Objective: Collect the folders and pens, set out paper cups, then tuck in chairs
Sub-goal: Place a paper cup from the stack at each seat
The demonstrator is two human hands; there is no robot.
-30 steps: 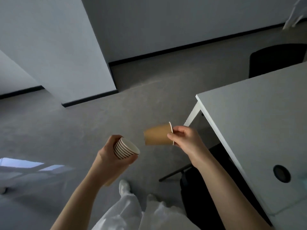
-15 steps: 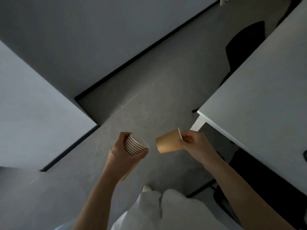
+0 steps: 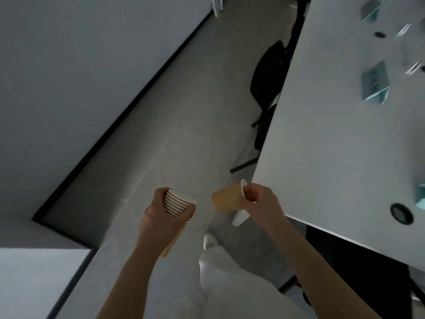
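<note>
A stack [image 3: 176, 202] of cups is gripped in the left hand [image 3: 161, 217], and one cup [image 3: 226, 200] is pinched at its rim, on its side, by the right hand [image 3: 259, 202], just beside the table [image 3: 333, 146] corner. Farther on the table, blurred teal things, perhaps folders [image 3: 374, 81], are seen. The cup could be crushed or dropped, because only the rim is held.

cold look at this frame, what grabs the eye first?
The two hands low in the middle: the left hand grips a stack of paper cups, the right hand pinches a single brown paper cup by its rim. Right of them runs the long white table, with a black chair at its edge.
</note>
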